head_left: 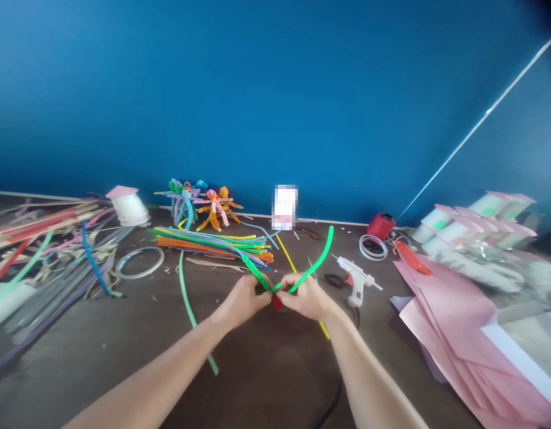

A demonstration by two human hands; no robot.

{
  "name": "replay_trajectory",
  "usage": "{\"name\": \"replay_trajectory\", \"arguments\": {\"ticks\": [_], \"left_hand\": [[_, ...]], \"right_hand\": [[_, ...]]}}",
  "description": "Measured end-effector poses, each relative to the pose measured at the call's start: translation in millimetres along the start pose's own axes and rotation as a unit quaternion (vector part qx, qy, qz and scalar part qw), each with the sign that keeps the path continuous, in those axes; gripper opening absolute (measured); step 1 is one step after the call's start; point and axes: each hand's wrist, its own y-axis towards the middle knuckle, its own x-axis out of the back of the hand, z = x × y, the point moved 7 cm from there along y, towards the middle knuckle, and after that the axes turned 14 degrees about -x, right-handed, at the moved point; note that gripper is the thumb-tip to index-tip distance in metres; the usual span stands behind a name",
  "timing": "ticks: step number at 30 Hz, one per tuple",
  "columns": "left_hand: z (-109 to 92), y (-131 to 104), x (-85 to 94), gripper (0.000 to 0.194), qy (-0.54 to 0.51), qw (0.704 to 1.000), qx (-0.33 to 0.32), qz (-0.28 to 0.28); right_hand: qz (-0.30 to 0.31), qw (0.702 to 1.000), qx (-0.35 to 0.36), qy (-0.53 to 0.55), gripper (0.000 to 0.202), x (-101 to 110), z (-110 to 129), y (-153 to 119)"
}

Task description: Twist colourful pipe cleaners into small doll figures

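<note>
Between my hands is a small piece made of bright green pipe cleaner [322, 257], with a red part [279, 304] showing below the fingertips. My left hand [246, 301] is closed on its left side, where a coiled green length sticks up past the fingers. Pinched by my right hand [307, 296] is the other side, and a smooth, straight-ended strand curves up and away to the right. The fingers hide the join in the middle. Just beyond my hands lies a bundle of multicoloured pipe cleaners [212, 243].
Finished pipe-cleaner figures [212, 208] stand by the blue wall. Right of my hands lie a glue gun [356, 280], a tape roll [372, 248], red thread [381, 225] and pink sheets [449, 333]. Loose strips [47, 250] and a white ring [140, 263] lie to the left.
</note>
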Motion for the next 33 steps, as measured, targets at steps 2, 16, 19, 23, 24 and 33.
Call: {"name": "replay_trajectory", "arguments": {"ticks": [2, 16, 19, 23, 24, 33], "left_hand": [[-0.9, 0.2, 0.5, 0.013, 0.005, 1.0, -0.003, -0.001], [3.1, -0.8, -0.5, 0.012, -0.073, 0.995, 0.054, -0.031], [6.8, -1.7, -5.6, 0.013, -0.126, 0.99, 0.069, -0.012], [8.5, -2.2, -5.3, 0.011, -0.101, 0.993, 0.063, -0.009], [8.4, -2.3, -4.5, 0.011, -0.086, 0.994, 0.063, -0.01], [3.1, 0.2, 1.0, 0.013, -0.006, 1.0, 0.019, -0.014]], "right_hand": [[-0.003, 1.0, 0.001, -0.002, 0.01, 0.0, 0.9, -0.1], [-0.035, 0.999, 0.01, -0.017, 0.004, 0.0, 3.2, 0.5], [-0.028, 1.0, 0.002, 0.002, 0.007, -0.1, -0.3, 2.4], [-0.026, 1.0, 0.0, 0.002, 0.008, -1.5, -0.3, 2.4], [-0.025, 1.0, 0.0, 0.002, 0.008, -1.9, -0.3, 2.2], [-0.021, 1.0, -0.015, 0.012, 0.007, -3.7, -2.9, 2.0]]}}
